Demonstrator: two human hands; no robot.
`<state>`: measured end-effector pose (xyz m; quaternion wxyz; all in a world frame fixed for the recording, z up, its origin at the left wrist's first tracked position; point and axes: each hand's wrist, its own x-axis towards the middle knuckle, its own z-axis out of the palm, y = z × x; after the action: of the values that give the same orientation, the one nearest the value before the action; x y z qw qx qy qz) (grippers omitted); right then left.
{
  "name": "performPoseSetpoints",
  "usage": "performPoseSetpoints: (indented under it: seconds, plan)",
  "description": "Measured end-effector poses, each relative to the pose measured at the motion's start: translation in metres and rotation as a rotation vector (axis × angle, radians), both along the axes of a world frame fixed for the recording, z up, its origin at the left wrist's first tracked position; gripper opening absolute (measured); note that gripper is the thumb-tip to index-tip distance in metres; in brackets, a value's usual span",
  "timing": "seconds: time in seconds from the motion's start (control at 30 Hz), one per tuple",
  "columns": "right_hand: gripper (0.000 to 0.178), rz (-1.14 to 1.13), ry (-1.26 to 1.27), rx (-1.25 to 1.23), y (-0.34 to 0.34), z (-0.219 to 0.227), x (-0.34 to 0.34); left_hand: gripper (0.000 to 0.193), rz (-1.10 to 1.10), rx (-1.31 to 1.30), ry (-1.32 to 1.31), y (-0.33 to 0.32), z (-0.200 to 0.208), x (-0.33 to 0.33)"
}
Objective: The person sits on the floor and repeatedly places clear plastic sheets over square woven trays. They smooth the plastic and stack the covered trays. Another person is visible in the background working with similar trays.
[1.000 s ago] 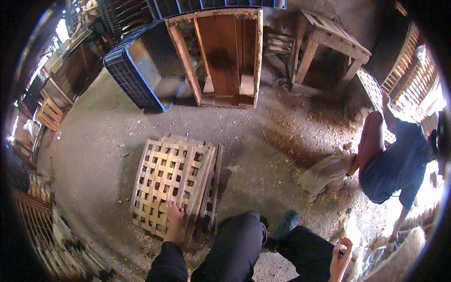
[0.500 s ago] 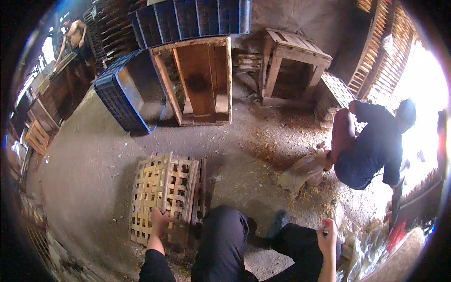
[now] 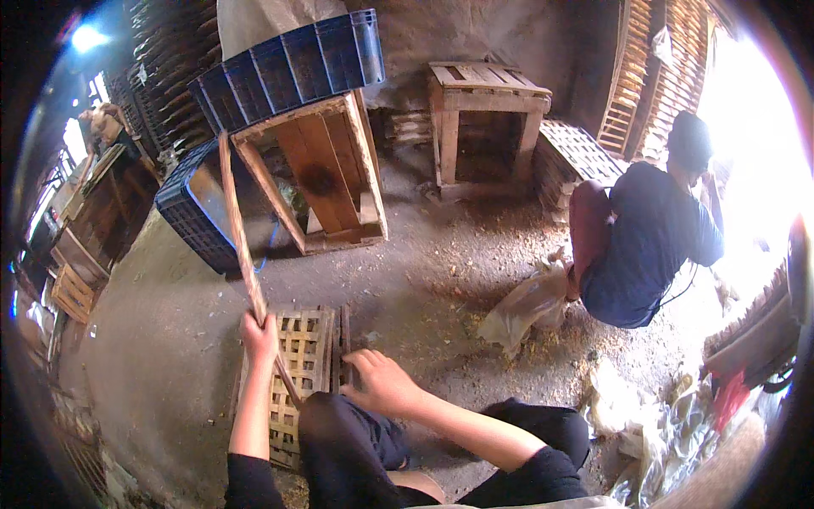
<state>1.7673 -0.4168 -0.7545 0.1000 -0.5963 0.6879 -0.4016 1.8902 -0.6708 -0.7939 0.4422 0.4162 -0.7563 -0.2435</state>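
My left hand [image 3: 259, 339] is closed around a long, narrow wooden piece [image 3: 237, 220], which looks like a lattice tray seen almost edge-on. It slants up and away from my thigh, its far end in front of the blue crate. Below it, wooden lattice trays [image 3: 303, 335] lie stacked on the floor by my knee. My right hand [image 3: 377, 383] reaches across my lap to the right side of this stack, fingers apart and holding nothing visible. Whether its fingertips touch the stack's edge, I cannot tell.
Ahead stand blue plastic crates [image 3: 288, 64] and a wooden box frame [image 3: 373, 182]. A wooden stool-like frame [image 3: 492, 102] is farther right. A person [image 3: 640, 246] squats at the right beside a translucent sack [image 3: 521, 310]. Crumpled plastic [image 3: 670, 441] lies near right.
My left hand has risen, lifting the wooden piece off the stack. My right hand has swung left from beside my right leg to the stack. The squatting person has straightened up somewhat.
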Motion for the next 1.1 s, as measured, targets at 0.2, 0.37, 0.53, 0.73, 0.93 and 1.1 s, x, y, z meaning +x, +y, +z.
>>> performPoseSetpoints:
  seconds: [0.2, 0.37, 0.53, 0.73, 0.93, 1.1]
  plan:
    - [0.059, -0.167, -0.063, 0.040, -0.024, -0.016, -0.007, 0.029, -0.167, -0.128, -0.064, 0.053, 0.046, -0.132]
    - [0.036, -0.682, -0.506, -0.095, -0.011, -0.034, -0.037, 0.026, -0.232, 0.162, 0.061, 0.145, 0.030, -0.211]
    - [0.018, -1.020, 0.219, -0.092, 0.080, -0.100, -0.095, 0.042, -0.505, 0.373, 0.071, 0.205, -0.028, -0.239]
    - [0.025, -1.122, -0.345, 0.112, 0.149, -0.175, -0.144, 0.025, -0.864, 0.382, -0.015, 0.236, -0.085, -0.196]
    - [0.018, -0.960, -1.104, -0.019, 0.143, -0.292, -0.109, 0.016, -0.664, 0.585, -0.190, 0.245, -0.174, -0.084]
    - [0.027, -1.211, -0.642, 0.373, 0.207, -0.371, -0.144, 0.022, -0.681, 0.606, -0.365, 0.300, -0.196, -0.075]
